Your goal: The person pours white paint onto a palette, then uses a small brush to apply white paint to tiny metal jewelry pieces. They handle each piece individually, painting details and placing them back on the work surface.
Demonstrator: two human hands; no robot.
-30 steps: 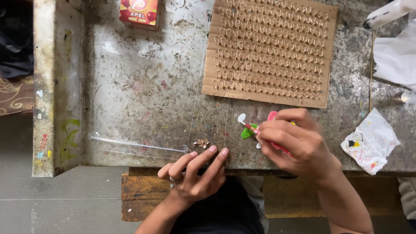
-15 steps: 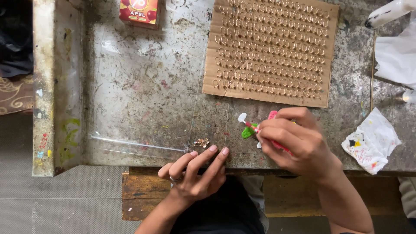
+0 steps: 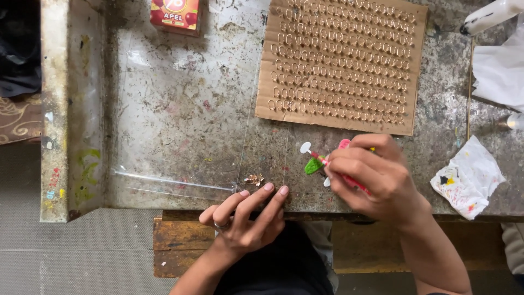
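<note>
My right hand (image 3: 368,177) is closed around a small red stick tool (image 3: 321,159) with a white round tip and a green piece near it, held just above the worn table (image 3: 180,109). My left hand (image 3: 245,216) rests at the table's front edge, fingers spread and holding nothing, its fingertips close to a small heap of gold metal pieces (image 3: 254,179). Beyond the hands lies a cardboard sheet (image 3: 341,60) covered with rows of several small gold rings.
A red box (image 3: 176,13) stands at the back left. A paint-stained white cloth (image 3: 466,177) lies at the right, with white plastic (image 3: 499,68) and a white tool tip (image 3: 488,16) behind it. A clear plastic sheet (image 3: 174,136) covers the table's left part.
</note>
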